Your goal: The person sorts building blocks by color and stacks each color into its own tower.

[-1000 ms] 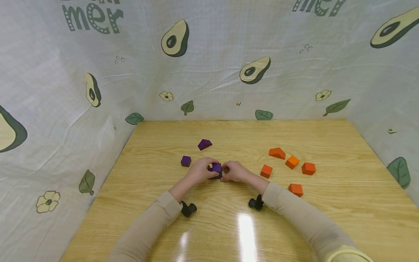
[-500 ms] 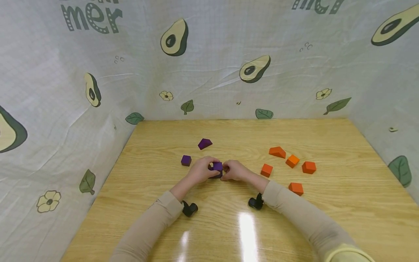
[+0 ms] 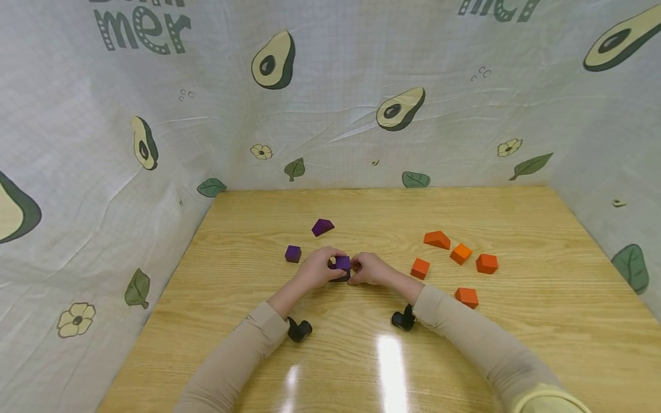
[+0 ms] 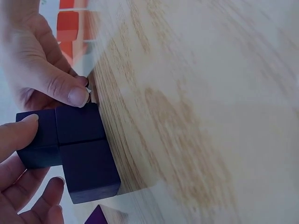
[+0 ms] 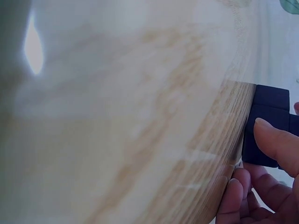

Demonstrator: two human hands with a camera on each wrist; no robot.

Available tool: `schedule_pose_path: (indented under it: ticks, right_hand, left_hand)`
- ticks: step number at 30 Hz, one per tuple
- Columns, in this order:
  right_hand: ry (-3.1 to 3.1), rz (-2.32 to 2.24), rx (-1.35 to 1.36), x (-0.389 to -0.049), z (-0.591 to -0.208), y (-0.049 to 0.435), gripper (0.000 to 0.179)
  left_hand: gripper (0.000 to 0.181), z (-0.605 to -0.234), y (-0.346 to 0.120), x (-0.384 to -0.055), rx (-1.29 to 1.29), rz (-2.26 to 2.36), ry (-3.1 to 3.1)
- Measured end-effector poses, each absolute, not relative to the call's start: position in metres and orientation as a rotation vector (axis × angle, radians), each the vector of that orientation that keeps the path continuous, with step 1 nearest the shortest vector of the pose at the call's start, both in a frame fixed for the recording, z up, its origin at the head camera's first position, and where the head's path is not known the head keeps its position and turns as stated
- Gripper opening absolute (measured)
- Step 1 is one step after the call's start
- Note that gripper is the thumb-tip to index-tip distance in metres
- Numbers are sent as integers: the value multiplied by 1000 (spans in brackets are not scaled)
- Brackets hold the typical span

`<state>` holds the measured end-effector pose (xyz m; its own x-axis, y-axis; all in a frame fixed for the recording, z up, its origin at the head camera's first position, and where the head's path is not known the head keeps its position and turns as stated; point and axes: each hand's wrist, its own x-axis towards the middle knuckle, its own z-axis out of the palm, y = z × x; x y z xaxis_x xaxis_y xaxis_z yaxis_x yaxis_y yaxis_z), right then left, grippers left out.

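Note:
Three dark purple blocks form a small stack on the table, midway between my hands. Two sit side by side at the bottom: a left one [image 4: 91, 172] and a right one [image 4: 80, 125]. The third, an upper block [image 4: 42, 135], lies on top. My left hand [image 3: 315, 269] pinches this upper block, its thumb on the near face; the other fingers are bent behind. My right hand [image 3: 373, 269] holds the lower right block, with its thumb [image 5: 275, 140] on the near face and the fingers curled below. In the head view, the hands hide much of the stack.
Left of the stack lies a small purple cube [image 3: 292, 253]; a purple wedge-like block [image 3: 322, 227] lies behind it. Several orange-red blocks are on the right, among them a triangular one [image 3: 437, 240] and a cube [image 3: 467, 297] near the right forearm. Patterned cloth [image 3: 330, 109] rises behind the table.

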<state>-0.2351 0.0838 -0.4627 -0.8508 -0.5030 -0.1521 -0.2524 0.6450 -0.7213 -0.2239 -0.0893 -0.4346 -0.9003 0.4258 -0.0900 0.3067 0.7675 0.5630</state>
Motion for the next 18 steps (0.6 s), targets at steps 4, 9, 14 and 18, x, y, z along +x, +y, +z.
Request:
schedule_pose_path:
  ticks: [4, 9, 14, 18]
  right_hand:
    - [2525, -1033, -600, -235, -463, 84, 18]
    - [2523, -1026, -589, -236, -463, 84, 18]
    - [2523, -1022, -589, -236, -462, 84, 18]
    - [2522, -1016, -582, -236, -463, 83, 18]
  left_hand:
    - [40, -435, -89, -224, 568, 821, 2750]
    - [40, -435, -90, -223, 574, 835, 2747]
    - [47, -436, -90, -223, 569, 857, 2743]
    - [59, -433, -92, -222, 568, 891, 2728]
